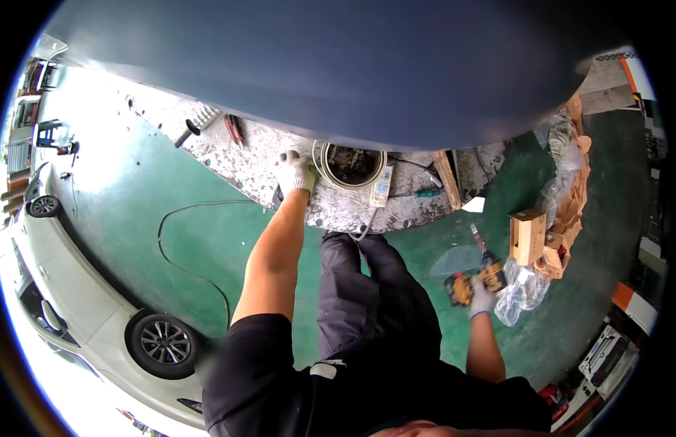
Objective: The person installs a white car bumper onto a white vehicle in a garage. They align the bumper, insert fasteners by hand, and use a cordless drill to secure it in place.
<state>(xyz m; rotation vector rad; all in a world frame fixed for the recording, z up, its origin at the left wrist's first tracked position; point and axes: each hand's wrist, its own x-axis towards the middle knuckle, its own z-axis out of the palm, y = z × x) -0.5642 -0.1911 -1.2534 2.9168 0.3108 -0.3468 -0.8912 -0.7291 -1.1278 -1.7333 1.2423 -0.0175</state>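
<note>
In a pale work glove, my left hand (295,173) is on the worn, paint-spotted table, just left of a round metal tin (352,164). Its fingers look bent, and whatever is under them is hidden. A small dark object (277,196) shows beside its wrist. Low at the right, away from the table, my gloved right hand (481,297) grips a yellow-and-black cordless drill (489,272). A long bit points from the drill toward the table. The tin holds small dark pieces too unclear to name. A white box-shaped item (381,188) leans by the tin.
A large dark blue curved panel (338,65) overhangs the table (228,167). Red-handled pliers (234,131) and a wood strip (447,178) lie on top. A cable (161,231) crosses the green floor. Cardboard boxes (527,237) and plastic wrap stand right; a white car (83,277) is left.
</note>
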